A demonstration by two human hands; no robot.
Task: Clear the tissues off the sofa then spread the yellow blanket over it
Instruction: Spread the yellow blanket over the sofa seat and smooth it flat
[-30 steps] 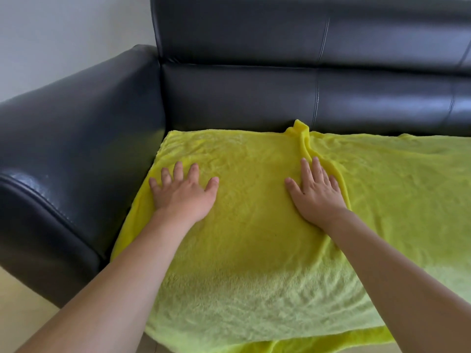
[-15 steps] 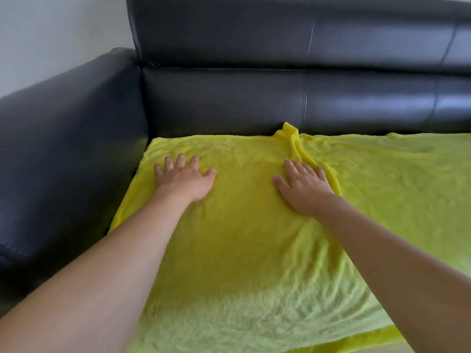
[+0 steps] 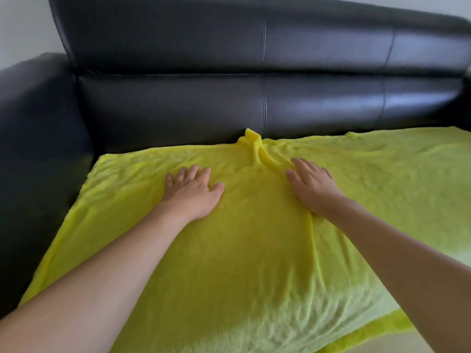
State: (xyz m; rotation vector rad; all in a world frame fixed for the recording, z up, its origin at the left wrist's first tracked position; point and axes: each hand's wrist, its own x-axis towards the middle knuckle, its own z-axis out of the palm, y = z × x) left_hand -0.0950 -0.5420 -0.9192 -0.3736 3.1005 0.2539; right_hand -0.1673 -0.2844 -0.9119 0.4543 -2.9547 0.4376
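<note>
Nearly done, judging by the blanket already lying across the seat of the sofa, front edge hanging over the seat lip, back edge close against the backrest. No tissues anywhere in view. Left hand flat on the cloth, fingers straight and slightly spread, pinching nothing. Right hand flat as well, fingers straight and close together, lying just beside a ridge of bunched cloth running from the backrest crease forward toward the wrist. Remaining work, probably: flattening that ridge. Best done with palms kept low and pressure light, sweeping outward from the ridge toward each side rather than pushing toward the backrest, since a forward push would likely pile more cloth into the peak at the crease. Worth anchoring one side with the left palm while drawing the slack rightward with the other. Fleece likely to cling and drag, so slow, even strokes advised. Then a check of the corner by the armrest for evenness.
</note>
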